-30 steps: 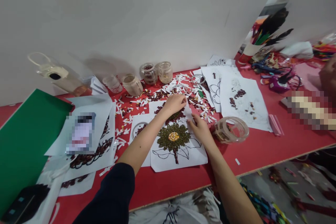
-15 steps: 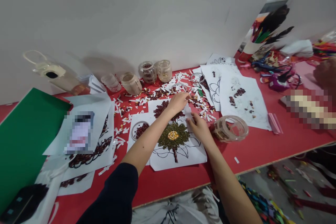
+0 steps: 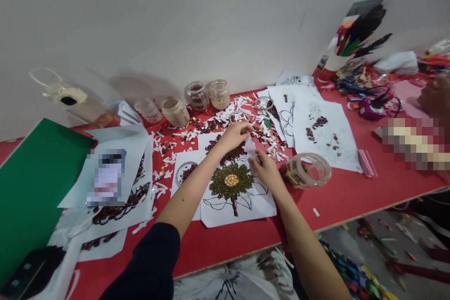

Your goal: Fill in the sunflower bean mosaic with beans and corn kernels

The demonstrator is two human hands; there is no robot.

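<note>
A white sheet with a flower picture (image 3: 260, 204) lies on the red table (image 3: 351, 197). The flower has a green bean disc, yellow corn centre (image 3: 231, 180) and dark red beans above. My left hand (image 3: 234, 135) reaches over the red beans at the sheet's top, fingers curled in a pinch; what they hold is too small to see. My right hand (image 3: 267, 168) rests on the sheet's right edge with fingers pressed together flat on the paper. A clear jar (image 3: 309, 170) lies on its side just right of that hand.
Several jars (image 3: 198, 96) stand by the wall amid white paper scraps and loose red beans (image 3: 211, 125). More drawing sheets (image 3: 323, 136) lie right, a green board (image 3: 35, 183) left. Craft clutter and another person's hand (image 3: 436, 96) sit far right. The table edge runs along the front.
My left hand has shifted slightly right and forward over the red beans. The right hand stays on the sheet's edge.
</note>
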